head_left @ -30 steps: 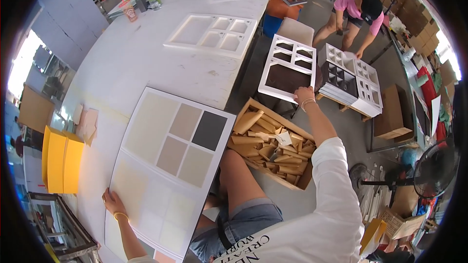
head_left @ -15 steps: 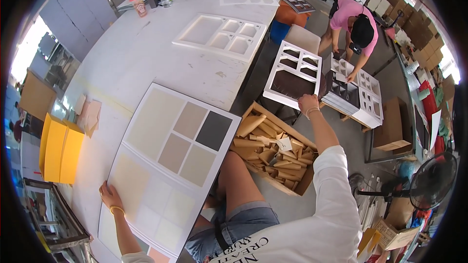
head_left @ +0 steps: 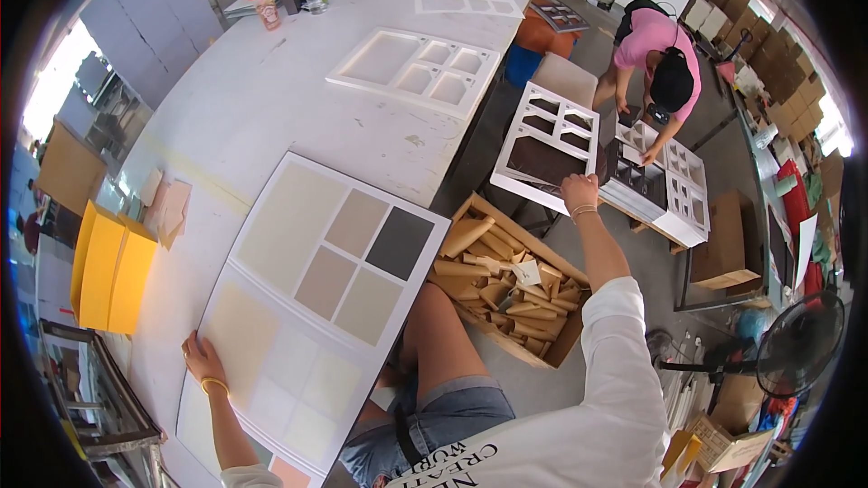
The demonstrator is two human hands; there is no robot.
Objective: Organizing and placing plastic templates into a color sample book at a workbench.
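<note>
The left hand (head_left: 204,361) lay flat on the colour-panelled board (head_left: 280,307), grasping nothing evident; the right hand (head_left: 580,193), fingers bent, met the near corner of the white frame (head_left: 554,133) beside the table (head_left: 262,108), its hold obscured. Handling that frame seemed the current step; moving it would call for a secure pinch. The board's bottom was cut off.
</note>
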